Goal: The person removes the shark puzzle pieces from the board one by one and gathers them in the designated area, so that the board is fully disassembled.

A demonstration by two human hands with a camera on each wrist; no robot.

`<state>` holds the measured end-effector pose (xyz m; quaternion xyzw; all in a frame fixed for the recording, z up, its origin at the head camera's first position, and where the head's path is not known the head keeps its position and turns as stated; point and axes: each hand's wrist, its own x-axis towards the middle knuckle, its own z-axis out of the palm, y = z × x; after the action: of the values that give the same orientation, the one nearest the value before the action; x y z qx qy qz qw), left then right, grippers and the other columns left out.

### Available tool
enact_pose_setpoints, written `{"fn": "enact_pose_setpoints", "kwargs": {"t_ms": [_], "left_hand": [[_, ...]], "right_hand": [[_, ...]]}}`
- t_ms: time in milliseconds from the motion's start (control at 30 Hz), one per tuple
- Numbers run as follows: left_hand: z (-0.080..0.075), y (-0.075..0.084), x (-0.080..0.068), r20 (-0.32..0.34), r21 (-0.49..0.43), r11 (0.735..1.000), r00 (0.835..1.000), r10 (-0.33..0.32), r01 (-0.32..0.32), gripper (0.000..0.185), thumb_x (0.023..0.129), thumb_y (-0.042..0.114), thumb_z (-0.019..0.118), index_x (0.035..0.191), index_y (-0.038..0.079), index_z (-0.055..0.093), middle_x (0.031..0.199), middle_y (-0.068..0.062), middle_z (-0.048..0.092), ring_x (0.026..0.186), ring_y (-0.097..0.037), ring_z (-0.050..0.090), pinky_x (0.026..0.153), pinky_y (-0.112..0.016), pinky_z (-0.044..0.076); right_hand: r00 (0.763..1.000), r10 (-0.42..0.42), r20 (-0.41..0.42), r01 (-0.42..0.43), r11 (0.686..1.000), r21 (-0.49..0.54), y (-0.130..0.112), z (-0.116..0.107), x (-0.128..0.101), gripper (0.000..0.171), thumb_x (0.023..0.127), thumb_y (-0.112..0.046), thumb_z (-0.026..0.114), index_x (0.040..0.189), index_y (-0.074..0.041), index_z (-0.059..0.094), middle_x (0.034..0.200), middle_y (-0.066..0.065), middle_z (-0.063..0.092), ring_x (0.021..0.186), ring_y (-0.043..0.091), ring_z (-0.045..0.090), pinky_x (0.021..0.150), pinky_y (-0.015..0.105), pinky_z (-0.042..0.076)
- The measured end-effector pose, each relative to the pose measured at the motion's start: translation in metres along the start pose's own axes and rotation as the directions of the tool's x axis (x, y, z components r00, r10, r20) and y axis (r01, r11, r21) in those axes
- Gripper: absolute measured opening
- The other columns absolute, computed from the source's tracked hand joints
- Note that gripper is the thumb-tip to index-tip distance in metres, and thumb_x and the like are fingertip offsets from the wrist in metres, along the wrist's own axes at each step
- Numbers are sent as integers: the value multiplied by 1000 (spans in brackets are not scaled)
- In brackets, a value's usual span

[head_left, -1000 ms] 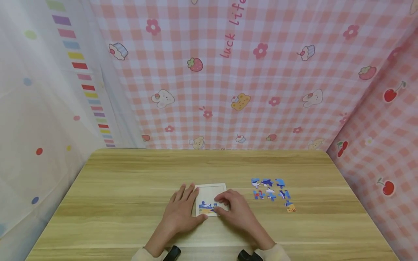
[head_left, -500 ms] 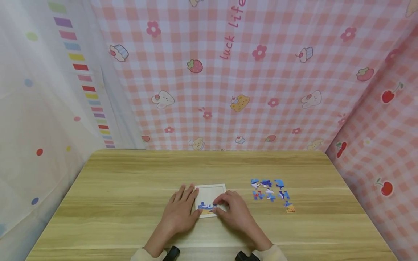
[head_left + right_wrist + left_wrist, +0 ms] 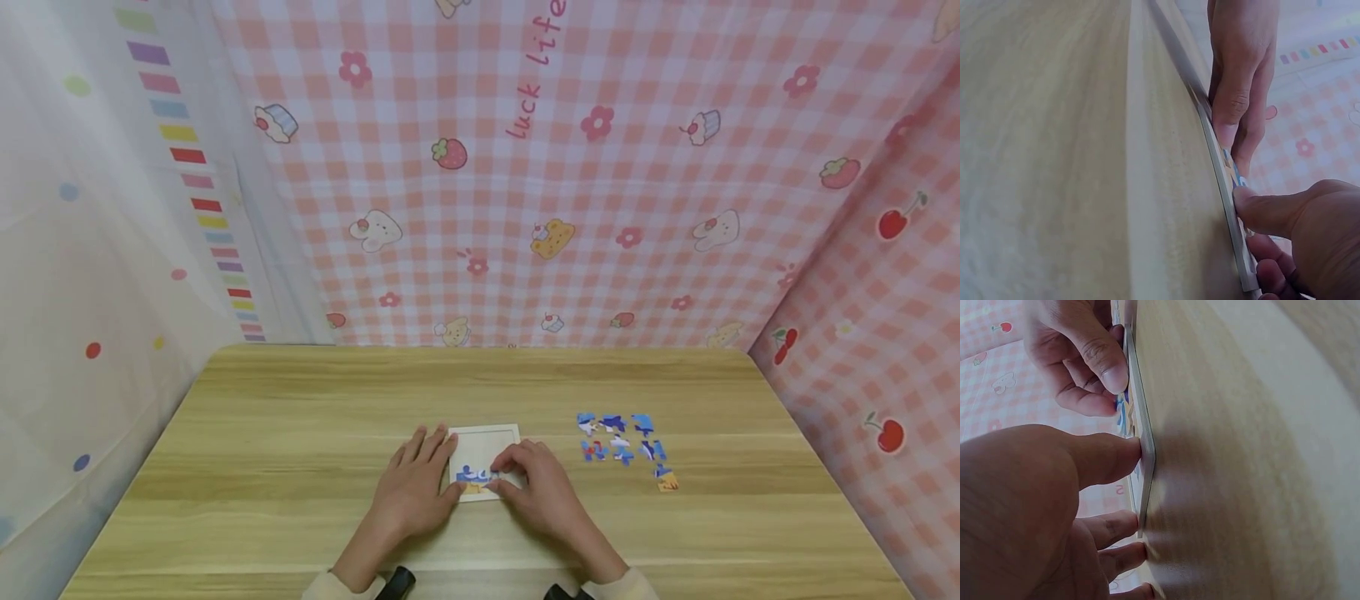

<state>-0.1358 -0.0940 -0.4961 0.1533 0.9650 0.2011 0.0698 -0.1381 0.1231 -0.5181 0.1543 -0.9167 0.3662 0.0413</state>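
A small square puzzle tray (image 3: 482,446) lies on the table with its upper part bare. Joined blue and sandy puzzle pieces (image 3: 472,475) fill its lower left. My left hand (image 3: 415,487) rests along the tray's left side, fingers extended; its thumb (image 3: 1116,456) presses at the near edge. My right hand (image 3: 546,492) bends over the tray's lower right and pinches a puzzle piece between thumb and forefinger. Most of that piece is hidden by the fingers; a bit of blue shows by the fingertips in the left wrist view.
Right of the tray, several loose puzzle pieces (image 3: 613,423) lie in two rough rows. A blue and sandy piece (image 3: 666,478) sits just below them. The wooden table (image 3: 300,400) ends at a pink checked curtain (image 3: 487,183) behind.
My left thumb has shifted from below the tray onto its near edge at the pieces. The right hand has edged slightly left, its fingers still closed at the tray's lower right.
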Motion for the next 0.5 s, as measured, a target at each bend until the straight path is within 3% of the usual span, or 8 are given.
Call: {"fn": "enact_pose_setpoints", "kwargs": {"t_ms": [267,500], "left_hand": [[1,-2,0,-1,6,1000,1000,2,-2,68,97,38,64,155,9,44,166,-13,35,156,-41,25,126,-60,25],[1,-3,0,-4,8,1000,1000,9,-9,68,98,39,63,156,9,43,167,-13,34,156,-41,24,126,-59,25]], "right_hand": [[998,60,-7,-59,994,93,-1,2,-2,18,83,-19,85,92,-24,71,80,-12,62,75,8,52,67,19,42],[988,151,-5,-145,958,249,5,-3,-9,11,88,-15,81,92,-22,72,80,-9,67,68,6,57,59,18,48]]}}
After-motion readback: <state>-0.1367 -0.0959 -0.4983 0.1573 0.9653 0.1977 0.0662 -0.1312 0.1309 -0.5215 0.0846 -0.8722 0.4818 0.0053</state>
